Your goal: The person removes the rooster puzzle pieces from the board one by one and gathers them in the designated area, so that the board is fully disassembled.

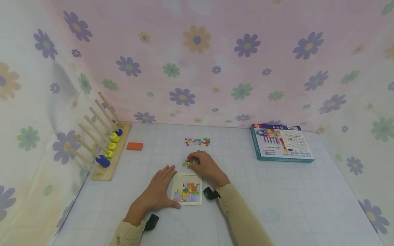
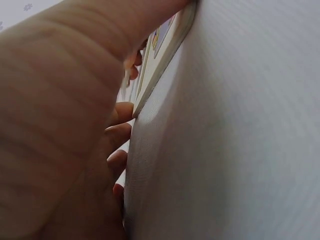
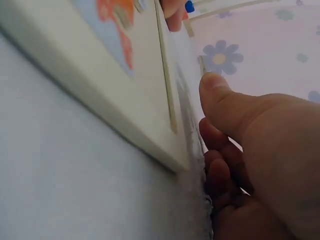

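Observation:
A square wooden puzzle tray point(image 1: 176, 180) lies on the table, its lower part and right side filled with colourful jigsaw pieces point(image 1: 186, 196). My left hand point(image 1: 158, 188) rests along the tray's left side, fingers spread near the upper corner and thumb by the lower edge. In the left wrist view the thumb and fingertips point(image 2: 120, 134) lie against the tray's rim. Just beyond the tray's top edge, my right hand point(image 1: 204, 165) pinches a small green and dark puzzle piece point(image 1: 185, 163). The right wrist view shows only a thin edge of that piece at the thumb tip.
Farther back lies a short row of joined puzzle pieces point(image 1: 197, 141). An orange block point(image 1: 134, 146) sits left of them, beside a wooden peg stand point(image 1: 118, 147) with blue and yellow beads. At the back right lies a flat toy box point(image 1: 283, 143). Flowered cloth walls surround the table.

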### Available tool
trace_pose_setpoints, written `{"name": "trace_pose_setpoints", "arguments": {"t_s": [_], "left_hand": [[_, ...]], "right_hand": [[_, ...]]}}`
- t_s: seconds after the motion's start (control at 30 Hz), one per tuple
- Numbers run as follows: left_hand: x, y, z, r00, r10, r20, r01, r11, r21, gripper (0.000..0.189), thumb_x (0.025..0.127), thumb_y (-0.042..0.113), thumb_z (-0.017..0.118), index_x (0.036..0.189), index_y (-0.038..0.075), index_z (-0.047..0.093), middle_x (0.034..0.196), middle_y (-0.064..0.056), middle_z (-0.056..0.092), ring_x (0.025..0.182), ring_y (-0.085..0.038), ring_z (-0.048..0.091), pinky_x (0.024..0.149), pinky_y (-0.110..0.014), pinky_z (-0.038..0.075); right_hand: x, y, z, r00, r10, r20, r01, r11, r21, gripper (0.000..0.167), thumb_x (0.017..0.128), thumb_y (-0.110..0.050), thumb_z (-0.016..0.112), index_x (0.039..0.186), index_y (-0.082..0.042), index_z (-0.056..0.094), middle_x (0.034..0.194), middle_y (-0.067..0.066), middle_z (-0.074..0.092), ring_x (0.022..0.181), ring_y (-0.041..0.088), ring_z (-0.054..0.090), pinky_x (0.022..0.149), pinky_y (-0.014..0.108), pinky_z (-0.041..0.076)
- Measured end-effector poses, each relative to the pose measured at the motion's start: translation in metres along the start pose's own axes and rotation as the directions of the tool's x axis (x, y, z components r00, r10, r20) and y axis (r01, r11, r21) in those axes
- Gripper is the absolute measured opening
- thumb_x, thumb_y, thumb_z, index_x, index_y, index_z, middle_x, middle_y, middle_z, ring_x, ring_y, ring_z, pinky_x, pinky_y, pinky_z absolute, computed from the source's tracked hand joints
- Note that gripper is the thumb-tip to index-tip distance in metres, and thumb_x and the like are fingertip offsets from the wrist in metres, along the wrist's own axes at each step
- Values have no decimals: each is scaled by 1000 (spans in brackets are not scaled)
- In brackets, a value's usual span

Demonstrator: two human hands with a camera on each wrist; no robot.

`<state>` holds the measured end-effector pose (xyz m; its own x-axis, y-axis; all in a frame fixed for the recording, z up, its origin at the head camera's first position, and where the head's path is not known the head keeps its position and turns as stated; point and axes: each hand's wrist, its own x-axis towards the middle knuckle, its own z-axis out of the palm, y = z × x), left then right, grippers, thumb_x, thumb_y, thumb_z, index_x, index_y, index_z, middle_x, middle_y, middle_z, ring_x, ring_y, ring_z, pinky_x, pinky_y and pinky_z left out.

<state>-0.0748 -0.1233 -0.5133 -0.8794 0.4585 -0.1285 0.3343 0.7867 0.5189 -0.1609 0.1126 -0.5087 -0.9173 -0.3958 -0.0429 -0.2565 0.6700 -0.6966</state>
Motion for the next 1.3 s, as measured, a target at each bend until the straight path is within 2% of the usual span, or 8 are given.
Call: {"name": "trace_pose_setpoints", "arguments": {"t_s": [0.07, 0.3, 0.37, 0.53, 0.73, 1.3], "left_hand": [[0, 0, 1, 1000, -5, 3, 5, 1000, 8, 125, 58, 65, 91, 156, 11, 37, 169, -8, 27, 159, -31, 19, 129, -57, 18], [1, 1, 0, 1000, -4, -1, 4, 1000, 11, 123, 59, 64, 92, 155, 9, 38, 168, -9, 29, 158, -32, 20, 129, -57, 19], [0, 1, 0, 1000, -4, 3, 4, 1000, 10, 123, 59, 64, 92, 155, 9, 38, 168, -9, 29, 158, -32, 20, 129, -57, 19], [1, 1, 0, 1000, -3, 3, 3, 1000, 10, 123, 59, 64, 91, 155, 9, 38, 168, -9, 29, 158, -32, 20, 129, -58, 19], [1, 2, 0, 1000, -6, 1, 6, 1000, 12, 123, 60, 65, 91, 156, 10, 37, 168, -8, 28, 158, -32, 19, 129, -58, 19], [0, 2, 1, 1000, -8, -10, 8, 1000, 7, 122, 59, 64, 91, 155, 10, 38, 168, -9, 29, 158, -33, 20, 129, -58, 19]], "right_hand": [[8, 2, 0, 1000, -4, -16, 4, 1000, -7, 26, 93, -22, 76, 116, -13, 73, 115, 2, 73, 110, 21, 63, 99, 42, 53], [27, 7, 0, 996, 9, -89, -13, 999, -48, 26, 94, -24, 75, 117, -13, 73, 119, 3, 72, 117, 23, 64, 104, 43, 52], [30, 7, -1, 995, 8, -102, -13, 999, -49, 25, 94, -23, 75, 116, -12, 73, 119, 6, 71, 113, 25, 64, 102, 44, 53], [33, 6, -2, 992, 13, -123, -19, 999, -45, 25, 94, -22, 74, 116, -10, 73, 118, 8, 71, 111, 26, 64, 101, 45, 52], [35, 8, -2, 989, 31, -141, -35, 999, -26, 25, 94, -20, 74, 117, -10, 73, 112, 7, 71, 99, 21, 64, 89, 40, 55], [38, 13, 3, 986, 31, -165, -35, 999, -25, 29, 93, -22, 75, 119, -10, 74, 107, 5, 70, 97, 19, 63, 90, 40, 55]]}}
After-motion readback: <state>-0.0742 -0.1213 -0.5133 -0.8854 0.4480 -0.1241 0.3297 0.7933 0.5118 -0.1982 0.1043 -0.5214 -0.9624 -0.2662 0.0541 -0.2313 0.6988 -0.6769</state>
